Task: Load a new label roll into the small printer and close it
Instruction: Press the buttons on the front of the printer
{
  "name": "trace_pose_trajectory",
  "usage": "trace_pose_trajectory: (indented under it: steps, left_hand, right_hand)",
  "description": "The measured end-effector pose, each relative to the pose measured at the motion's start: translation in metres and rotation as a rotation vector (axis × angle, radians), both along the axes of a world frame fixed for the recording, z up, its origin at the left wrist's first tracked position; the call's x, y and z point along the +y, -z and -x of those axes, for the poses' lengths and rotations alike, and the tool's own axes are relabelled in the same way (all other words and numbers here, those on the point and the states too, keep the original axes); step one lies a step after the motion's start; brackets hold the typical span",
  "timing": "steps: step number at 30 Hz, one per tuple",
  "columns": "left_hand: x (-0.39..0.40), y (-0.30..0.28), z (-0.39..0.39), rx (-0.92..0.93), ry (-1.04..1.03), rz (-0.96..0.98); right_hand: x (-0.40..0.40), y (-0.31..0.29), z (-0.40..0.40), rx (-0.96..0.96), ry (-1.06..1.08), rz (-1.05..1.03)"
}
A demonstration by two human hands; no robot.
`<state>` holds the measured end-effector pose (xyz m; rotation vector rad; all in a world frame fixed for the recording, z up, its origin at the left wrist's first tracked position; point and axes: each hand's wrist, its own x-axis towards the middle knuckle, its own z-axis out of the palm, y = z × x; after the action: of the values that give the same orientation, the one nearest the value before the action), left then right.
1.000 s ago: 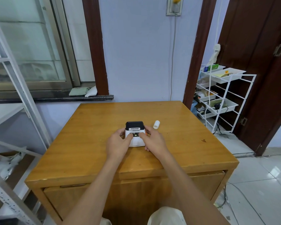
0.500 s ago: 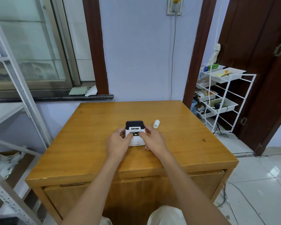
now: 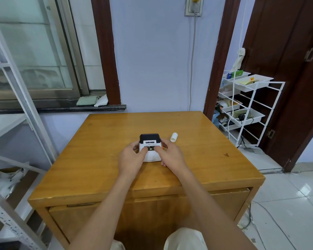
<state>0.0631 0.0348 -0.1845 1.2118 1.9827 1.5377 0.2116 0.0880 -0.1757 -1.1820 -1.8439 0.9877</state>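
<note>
Nearest us, our two forearms reach forward over the wooden surface (image 3: 101, 159).

Our left hand (image 3: 129, 158) and right hand (image 3: 172, 156) flank the small printer (image 3: 150, 147), which sits upright near the middle of the surface. The fingers (image 3: 133, 145) of the left hand curl against the printer's left side; those of the right hand wrap its right side, by an orange patch. Both thumbs press on the white front part, either side of a small lit indicator. So both hands are closed on the printer, not spread.

The printer's black lid (image 3: 149, 137) appears down; a white strip with dark print lies just below it. We cannot tell whether the lid is fully latched.

Just beyond the right hand, apart from the printer, a small white tube (image 3: 174, 137) lies on the surface. We judge it a bare core rather than a full roll, but it is too small to be sure.

Judgement: loading looks done, with the closing press under way or just finished. What may remain is checking the latch.
</note>
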Motion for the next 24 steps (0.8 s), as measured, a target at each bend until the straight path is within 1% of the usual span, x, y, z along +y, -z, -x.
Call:
trace_pose_trajectory:
  steps: [15, 21, 24]
  left_hand:
    - [-0.003, -0.002, 0.0, 0.059, 0.004, 0.038]
    - [-0.007, -0.005, 0.0, 0.035, 0.075, 0.097]
    - [-0.017, -0.012, -0.002, 0.02, 0.152, 0.134]
  right_hand:
    - [-0.002, -0.003, 0.0, -0.001, 0.006, 0.02]
    - [-0.003, -0.002, -0.001, 0.022, 0.021, 0.048]
    - [-0.007, 0.001, -0.001, 0.018, 0.032, 0.011]
